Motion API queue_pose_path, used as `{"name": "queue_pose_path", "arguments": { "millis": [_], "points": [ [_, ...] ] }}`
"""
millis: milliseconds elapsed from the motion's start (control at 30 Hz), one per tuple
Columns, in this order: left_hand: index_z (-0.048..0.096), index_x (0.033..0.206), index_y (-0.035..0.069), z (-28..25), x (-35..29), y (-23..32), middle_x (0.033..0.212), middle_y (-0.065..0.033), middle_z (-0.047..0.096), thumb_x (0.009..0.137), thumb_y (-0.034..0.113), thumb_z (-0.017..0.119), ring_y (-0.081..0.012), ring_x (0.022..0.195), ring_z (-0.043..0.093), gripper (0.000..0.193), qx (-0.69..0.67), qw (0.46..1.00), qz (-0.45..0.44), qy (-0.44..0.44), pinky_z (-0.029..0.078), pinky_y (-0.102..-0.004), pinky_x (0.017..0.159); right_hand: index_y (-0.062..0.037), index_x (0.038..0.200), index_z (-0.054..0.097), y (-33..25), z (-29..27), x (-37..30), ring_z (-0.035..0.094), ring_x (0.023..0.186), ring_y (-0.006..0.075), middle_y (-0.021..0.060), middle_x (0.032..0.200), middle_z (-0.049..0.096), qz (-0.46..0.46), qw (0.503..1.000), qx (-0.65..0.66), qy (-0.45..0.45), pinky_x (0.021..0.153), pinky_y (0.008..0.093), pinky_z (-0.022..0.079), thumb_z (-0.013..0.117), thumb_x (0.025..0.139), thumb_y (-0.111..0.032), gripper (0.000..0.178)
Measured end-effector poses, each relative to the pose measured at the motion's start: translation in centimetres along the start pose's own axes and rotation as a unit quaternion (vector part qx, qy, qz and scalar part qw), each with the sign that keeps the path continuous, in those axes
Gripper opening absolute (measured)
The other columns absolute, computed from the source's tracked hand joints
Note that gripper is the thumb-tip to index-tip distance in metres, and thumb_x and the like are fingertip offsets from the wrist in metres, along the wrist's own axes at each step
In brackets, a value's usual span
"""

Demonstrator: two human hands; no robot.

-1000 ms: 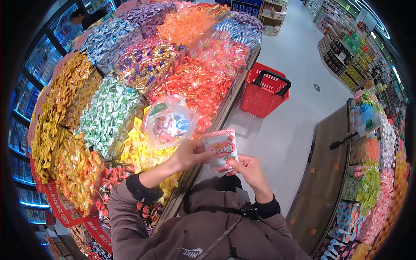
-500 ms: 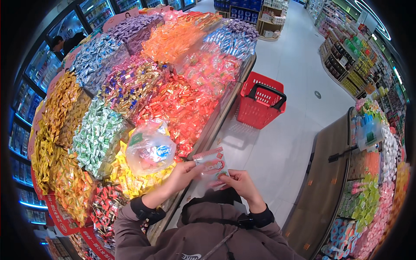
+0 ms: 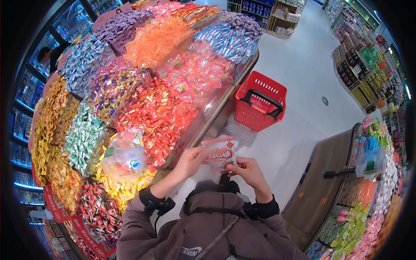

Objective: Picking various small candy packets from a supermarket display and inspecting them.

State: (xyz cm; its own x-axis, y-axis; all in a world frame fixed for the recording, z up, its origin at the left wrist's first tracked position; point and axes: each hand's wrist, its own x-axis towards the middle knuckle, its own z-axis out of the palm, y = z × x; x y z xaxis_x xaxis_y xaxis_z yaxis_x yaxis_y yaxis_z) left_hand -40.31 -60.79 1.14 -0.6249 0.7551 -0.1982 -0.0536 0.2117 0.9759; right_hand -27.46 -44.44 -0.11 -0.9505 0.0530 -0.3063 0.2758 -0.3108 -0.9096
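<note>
A small pink and white candy packet is held upright in front of my chest, its printed face toward me. My left hand pinches its left edge. With thumb and fingers, my right hand grips the lower right corner. To the left, a clear plastic bag with several small packets inside lies on yellow-wrapped candies in the sloping candy display. Red-wrapped candies fill the section just beyond my left hand.
A red shopping basket with a black handle stands on the white floor beside the display's wooden edge. A brown counter with more candy runs along my right. Fridges line the far left, where a person is partly visible.
The view has shifted, so the display sits further left. The packet now faces me more squarely, still between both hands. The bag stays on the yellow candies.
</note>
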Motion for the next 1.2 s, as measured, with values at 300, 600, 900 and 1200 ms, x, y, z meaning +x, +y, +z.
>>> {"name": "queue_pose_path", "arguments": {
  "millis": [300, 600, 900, 1200],
  "points": [
    [0.058, 0.085, -0.005, 2.4, 6.8, 1.7, 0.076, -0.0016, 0.059, 0.09, 0.018, 0.04, -0.0041, 0.069, 0.048, 0.029, -0.016, 0.995, 0.091, 0.03, 0.041, -0.0214, 0.062, 0.0027, 0.093, 0.06, -2.1, -3.6, 3.3, 0.059, 0.075, 0.0096, 0.0062, 0.081, 0.063, 0.003, 1.0, -0.007, -0.022, 0.062, 0.0193, 0.045, 0.056, 0.082, -0.017, 0.023],
    [0.058, 0.086, -0.004, 0.0, 14.7, 2.7, 0.075, -0.002, 0.06, 0.09, 0.02, 0.04, -0.0047, 0.07, 0.051, 0.031, -0.029, 0.995, 0.093, 0.004, 0.042, -0.0209, 0.063, 0.0066, 0.089, 0.06, -5.3, -6.7, 9.9, 0.058, 0.067, 0.0095, 0.0077, 0.078, 0.064, -0.004, 0.999, -0.042, -0.014, 0.06, 0.021, 0.045, 0.057, 0.08, -0.014, 0.023],
    [0.058, 0.086, -0.003, -4.2, 21.8, 3.6, 0.075, -0.0018, 0.059, 0.089, 0.019, 0.043, -0.0045, 0.07, 0.051, 0.027, -0.069, 0.995, 0.069, 0.019, 0.042, -0.0209, 0.062, 0.0068, 0.079, 0.062, -10.3, -8.6, 17.5, 0.056, 0.063, 0.0074, 0.0078, 0.074, 0.064, 0.028, 0.995, -0.082, -0.055, 0.057, 0.0197, 0.044, 0.061, 0.078, -0.014, 0.02],
    [0.056, 0.083, -0.004, -8.0, 24.0, 2.9, 0.071, -0.0009, 0.056, 0.088, 0.018, 0.044, -0.0046, 0.067, 0.048, 0.026, -0.064, 0.994, 0.031, 0.088, 0.04, -0.022, 0.06, 0.0019, 0.081, 0.064, -10.6, -8.5, 23.9, 0.054, 0.062, 0.0044, 0.0044, 0.072, 0.064, 0.096, 0.987, -0.073, -0.105, 0.057, 0.0185, 0.043, 0.062, 0.077, -0.017, 0.019]
  ]
}}
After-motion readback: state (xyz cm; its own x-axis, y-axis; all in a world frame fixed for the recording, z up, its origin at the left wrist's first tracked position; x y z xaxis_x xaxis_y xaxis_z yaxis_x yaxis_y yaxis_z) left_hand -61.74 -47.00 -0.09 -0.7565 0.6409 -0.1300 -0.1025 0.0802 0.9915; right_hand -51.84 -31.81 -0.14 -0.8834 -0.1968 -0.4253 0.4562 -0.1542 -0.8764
